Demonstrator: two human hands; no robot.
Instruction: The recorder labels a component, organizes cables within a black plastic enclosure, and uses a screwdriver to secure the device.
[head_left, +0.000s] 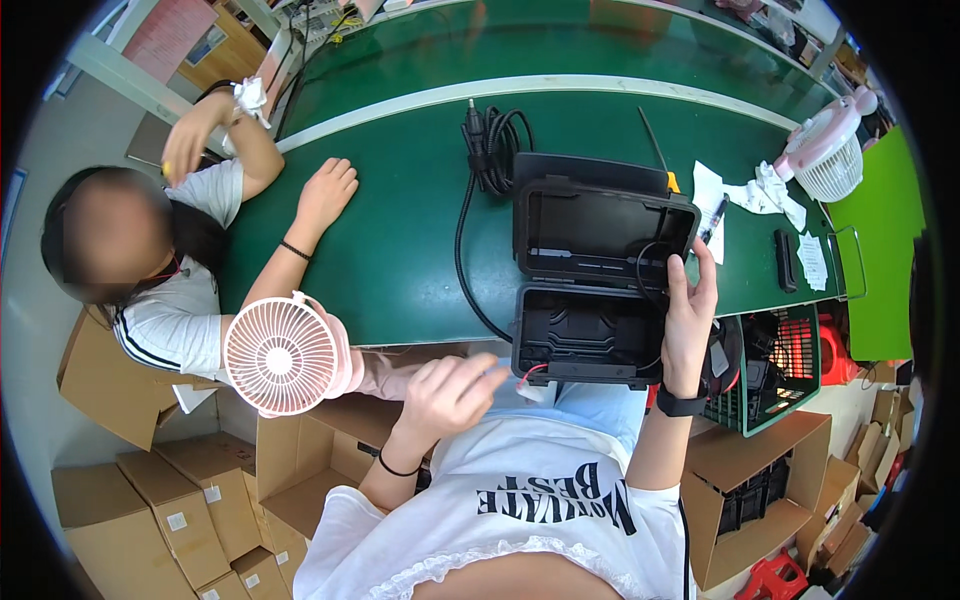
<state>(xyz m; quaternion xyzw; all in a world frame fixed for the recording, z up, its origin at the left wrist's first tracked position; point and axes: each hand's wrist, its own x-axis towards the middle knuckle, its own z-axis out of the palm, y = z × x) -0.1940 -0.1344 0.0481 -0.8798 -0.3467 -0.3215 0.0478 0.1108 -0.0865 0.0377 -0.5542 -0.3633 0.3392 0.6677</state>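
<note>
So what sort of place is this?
Probably a small assembly or packing workshop, judging by the long green workbench, the open black hinged case in the right hand, and the group of cardboard boxes at the lower left.

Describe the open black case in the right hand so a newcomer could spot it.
At the near edge of the green table, the right hand holds an open black case by its right side. Its lid stands raised. Unlike the coiled black cable beyond it to the left, it is boxy, with a red wire at its near left corner.
</note>
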